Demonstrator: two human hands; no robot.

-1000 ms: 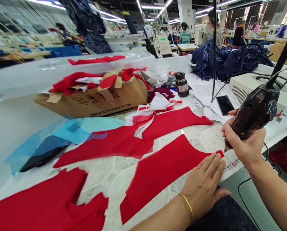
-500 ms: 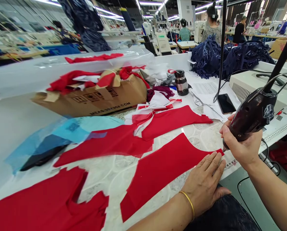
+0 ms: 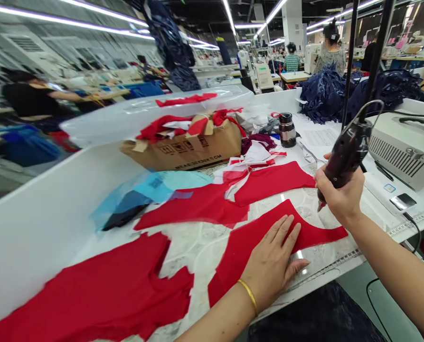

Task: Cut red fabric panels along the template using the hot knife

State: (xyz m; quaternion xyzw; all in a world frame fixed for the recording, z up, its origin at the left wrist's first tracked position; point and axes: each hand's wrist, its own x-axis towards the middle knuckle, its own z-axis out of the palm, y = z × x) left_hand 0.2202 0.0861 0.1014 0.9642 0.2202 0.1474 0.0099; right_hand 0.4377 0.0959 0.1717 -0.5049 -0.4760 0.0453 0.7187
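My left hand, a yellow bangle at its wrist, lies flat with spread fingers on a red cut fabric piece. In my right hand is a black handheld tool, its narrow tip pointing down over the table beside the fabric's curved edge. A black rod and a wire loop join the tool's top. Further red pieces lie behind and at the lower left; another lies beyond the curved edge.
A cardboard box of red scraps stands at the back, near a dark jar. Blue film lies left. At right are a grey machine and navy fabric strips. People sit at distant tables.
My left hand has slid left, back from the fabric's narrow end onto its middle. My right hand has lifted the tool away from that end, to beyond the curved edge. The view has turned left.
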